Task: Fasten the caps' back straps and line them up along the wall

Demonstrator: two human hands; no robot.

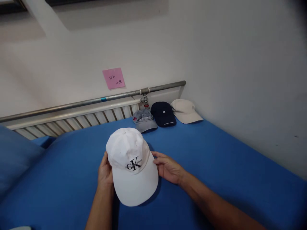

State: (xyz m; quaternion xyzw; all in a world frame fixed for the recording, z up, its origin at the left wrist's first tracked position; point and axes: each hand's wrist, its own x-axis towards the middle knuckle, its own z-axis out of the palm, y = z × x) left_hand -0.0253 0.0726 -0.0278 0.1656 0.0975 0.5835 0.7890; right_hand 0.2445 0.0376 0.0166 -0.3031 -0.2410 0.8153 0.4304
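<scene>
A white baseball cap (130, 188) with a black letter logo is held between my two hands above a blue-covered surface, its brim pointing toward me. My left hand (105, 171) grips the cap's left side, with the fingertips partly hidden behind it. On the other side, my right hand (168, 167) holds the cap near where the brim meets the crown, some fingers tucked behind. Beyond it, a grey cap (145, 120), a dark navy cap (163, 114) and a beige cap (186, 111) sit side by side in a row.
The blue sheet (211, 166) runs up to the walls at the back and right. A white radiator (91, 118) and a metal pipe (120, 95) line the back wall, below a pink note (114, 78). Blue bedding (16, 156) is raised at left.
</scene>
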